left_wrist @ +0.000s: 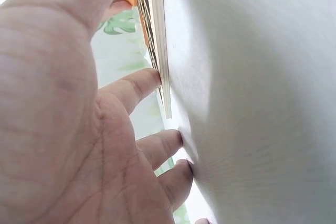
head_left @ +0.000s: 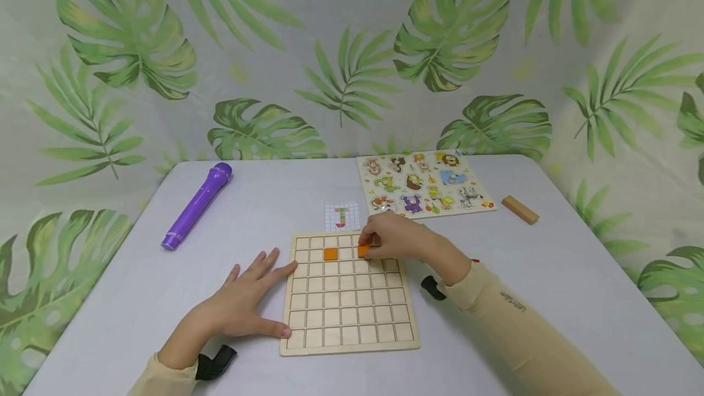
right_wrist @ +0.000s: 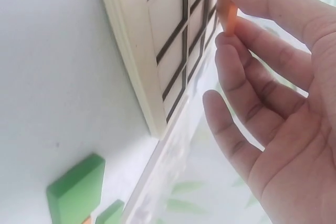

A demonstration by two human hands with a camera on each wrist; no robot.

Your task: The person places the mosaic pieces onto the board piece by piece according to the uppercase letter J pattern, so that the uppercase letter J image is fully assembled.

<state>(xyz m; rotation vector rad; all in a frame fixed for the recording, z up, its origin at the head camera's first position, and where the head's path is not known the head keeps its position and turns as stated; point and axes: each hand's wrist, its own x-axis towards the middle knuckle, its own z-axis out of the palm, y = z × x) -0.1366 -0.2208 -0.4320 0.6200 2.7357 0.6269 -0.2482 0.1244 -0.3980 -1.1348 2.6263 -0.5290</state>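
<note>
A wooden grid board (head_left: 349, 351) lies on the table with one orange square tile (head_left: 330, 253) set in its second row. My right hand (head_left: 398, 238) pinches another orange tile (head_left: 363, 250) between thumb and fingertips, over the same row farther right. In the right wrist view this tile (right_wrist: 227, 9) is tilted up on edge, close over the cells. With fingers spread, my left hand (head_left: 242, 301) rests at the board's left side, thumb and index fingertip touching its frame. A small card (head_left: 342, 217) printed with a coloured pattern lies just behind the board.
Behind on the right lies an animal puzzle board (head_left: 403, 186), with a wooden block (head_left: 520, 209) beyond its right corner. A purple toy microphone (head_left: 197, 206) lies at the back left. Green blocks (right_wrist: 77, 190) on the table show in the right wrist view.
</note>
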